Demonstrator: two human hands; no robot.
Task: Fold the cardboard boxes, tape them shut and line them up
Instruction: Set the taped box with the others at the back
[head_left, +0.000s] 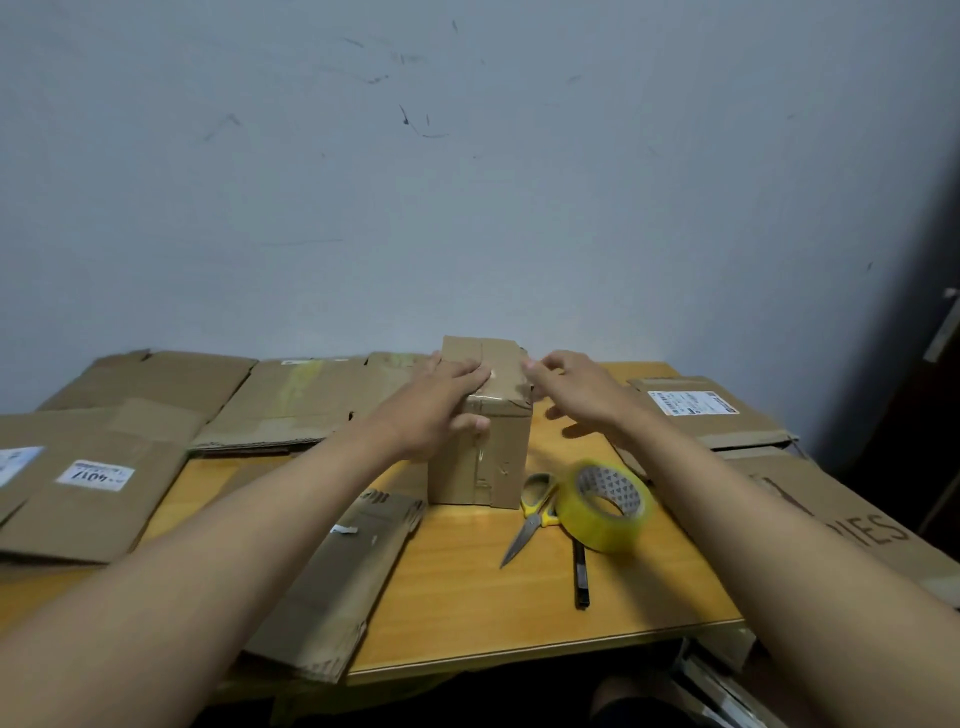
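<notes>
Box: 1 small folded cardboard box (480, 447) stands upright at the middle of the wooden tabletop (467, 597), toward the far side; clear tape runs over its top and down its near face
Left hand: the left hand (434, 402) lies over the box's top left edge, fingers flat on the taped top, thumb against the near face; it presses rather than grips
Right hand: the right hand (576, 387) hovers at the box's right top edge with fingers relaxed and spread; its fingertips seem to touch the top corner, though blur makes this unsure
Tape roll: 1 yellowish roll of clear tape (605, 506) sits just right of the box, near side, slightly blurred
Scissors: yellow-handled scissors (535, 512) lie between box and roll, blades pointing near-left
Pen: a dark pen-like tool (581, 574) lies near the roll, partly under it
Flat cardboard: unfolded boxes lie around; 1 near-left of the box (337, 582), 1 with a white label at left (98, 483), others along the far edge (291, 402) and at right (711, 410)
</notes>
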